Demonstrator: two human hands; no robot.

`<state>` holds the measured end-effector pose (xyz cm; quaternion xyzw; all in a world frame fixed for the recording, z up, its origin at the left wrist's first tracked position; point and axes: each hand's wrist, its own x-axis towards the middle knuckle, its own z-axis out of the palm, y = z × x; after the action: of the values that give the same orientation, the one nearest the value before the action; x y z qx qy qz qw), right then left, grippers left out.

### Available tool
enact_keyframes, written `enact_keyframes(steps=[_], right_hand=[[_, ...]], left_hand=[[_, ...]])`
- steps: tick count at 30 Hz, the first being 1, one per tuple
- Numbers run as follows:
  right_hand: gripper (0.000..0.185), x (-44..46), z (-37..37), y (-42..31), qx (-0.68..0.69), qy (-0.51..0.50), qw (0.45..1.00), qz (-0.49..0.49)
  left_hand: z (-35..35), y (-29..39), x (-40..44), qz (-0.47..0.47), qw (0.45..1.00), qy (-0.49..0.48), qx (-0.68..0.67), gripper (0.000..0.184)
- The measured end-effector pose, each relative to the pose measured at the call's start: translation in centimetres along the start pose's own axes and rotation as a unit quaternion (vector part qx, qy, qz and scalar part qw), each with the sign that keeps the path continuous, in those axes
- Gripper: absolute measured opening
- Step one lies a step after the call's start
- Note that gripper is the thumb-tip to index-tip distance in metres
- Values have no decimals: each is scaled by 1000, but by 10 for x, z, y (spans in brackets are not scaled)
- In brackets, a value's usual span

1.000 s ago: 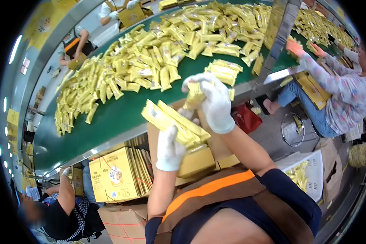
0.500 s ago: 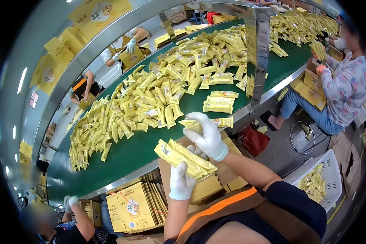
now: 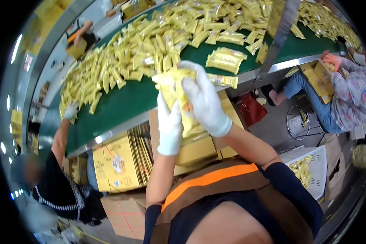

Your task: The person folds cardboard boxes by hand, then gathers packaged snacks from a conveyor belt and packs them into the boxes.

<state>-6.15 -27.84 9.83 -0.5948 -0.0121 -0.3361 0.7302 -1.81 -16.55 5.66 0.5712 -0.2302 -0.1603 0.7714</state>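
Note:
Both white-gloved hands meet in front of me around a bunch of yellow snack packets (image 3: 171,86). My left hand (image 3: 168,126) is closed round the left and lower side of the bunch. From the right, my right hand (image 3: 207,99) grips the same packets, its fingers bent over their upper part; gloves hide part of them. Just beyond my right hand, a single yellow packet (image 3: 225,81) lies at the belt's near edge. A small group of packets (image 3: 224,61) rests behind it on the green conveyor belt (image 3: 122,99).
A large packet heap (image 3: 150,40) covers much of the belt. Flattened cartons (image 3: 116,164) stand below left, and an open carton (image 3: 195,152) lies under my hands. A metal post (image 3: 278,36) rises at right, above a white basket (image 3: 319,168). Co-workers sit on both sides.
My right hand has joined its packets to those in my left, and both hands have come together. The view has tilted downward. The co-worker at left now reaches onto the belt.

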Motion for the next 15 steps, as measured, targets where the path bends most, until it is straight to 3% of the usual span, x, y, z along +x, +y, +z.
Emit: enact_keyframes(steps=[1,6,9,12,14,15], right_hand=[[41,-1,5,3,83,15,995,50],[39,-1,7,24,-3,4,999,52],[36,4,5,41,-102,24,994,-36],[30,7,5,46,-177,58,979,-85],[24,8,9,48,-161,57,979,-107],[22,9,12,47,-120,33,989,-77]], left_hand=[[1,-4,2,3,1000,10,-4,60],[-10,-20,6,36,997,25,66,65],[9,13,1,35,997,-5,68,63],[-10,-1,13,-68,995,-42,-52,70],[-6,4,8,-116,992,1,50,76],[-14,1,9,-91,995,-32,37,75]])
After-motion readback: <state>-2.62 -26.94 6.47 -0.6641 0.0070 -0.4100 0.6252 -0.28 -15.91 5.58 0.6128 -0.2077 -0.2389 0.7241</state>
